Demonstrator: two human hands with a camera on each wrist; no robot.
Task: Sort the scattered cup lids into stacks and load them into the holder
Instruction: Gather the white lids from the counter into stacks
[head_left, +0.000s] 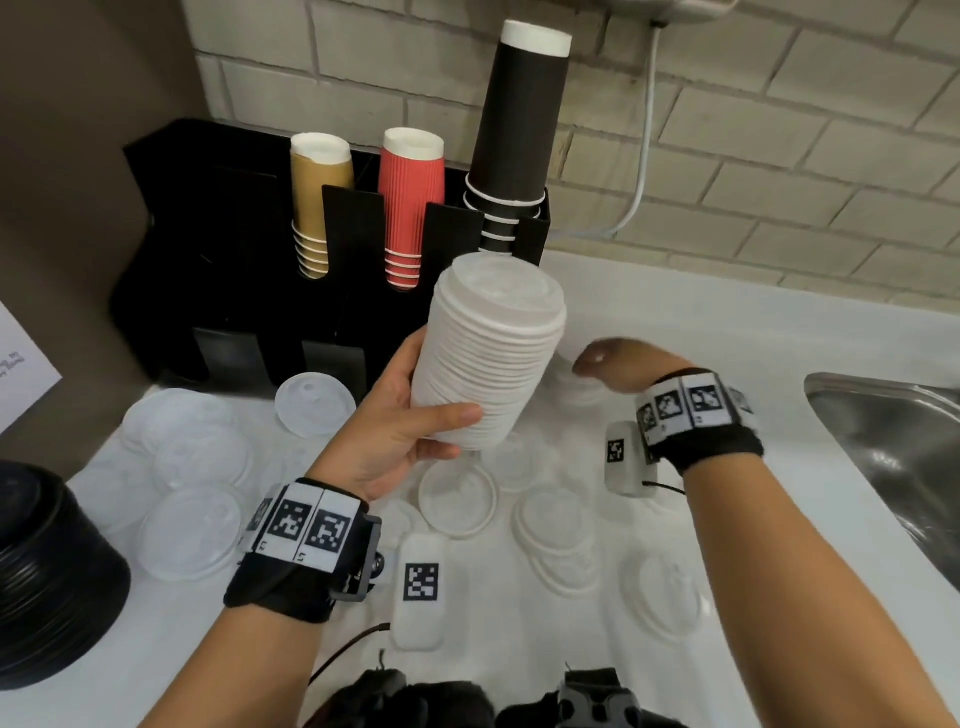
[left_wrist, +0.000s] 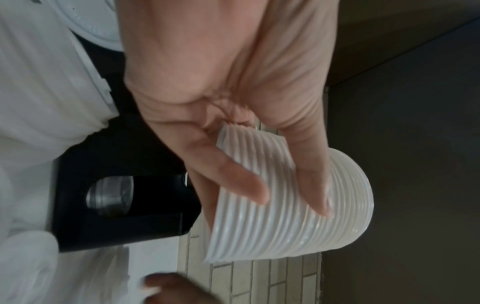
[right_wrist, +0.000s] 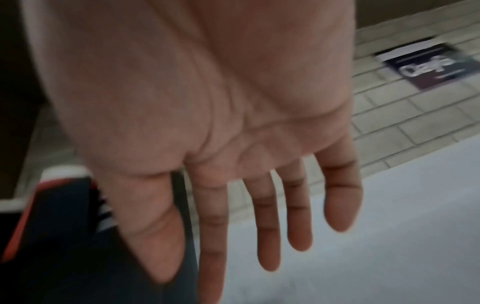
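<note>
My left hand (head_left: 410, 415) grips a tall stack of white lids (head_left: 488, 353) tilted above the counter, in front of the black holder (head_left: 171, 291). The left wrist view shows the fingers (left_wrist: 241, 185) wrapped round that ribbed white stack (left_wrist: 285, 226). My right hand (head_left: 618, 364) hovers to the right of the stack over the counter, its fingers (right_wrist: 267, 216) straight and spread, holding nothing. Several loose white lids (head_left: 457, 499) and clear lids (head_left: 192, 535) lie scattered on the white counter (head_left: 727, 353).
The holder's back slots carry tan cups (head_left: 317, 202), red cups (head_left: 410, 208) and black cups (head_left: 514, 135). A stack of black lids (head_left: 47, 582) stands at the left front. A steel sink (head_left: 898, 452) is at the right. The tiled wall (head_left: 779, 130) is behind.
</note>
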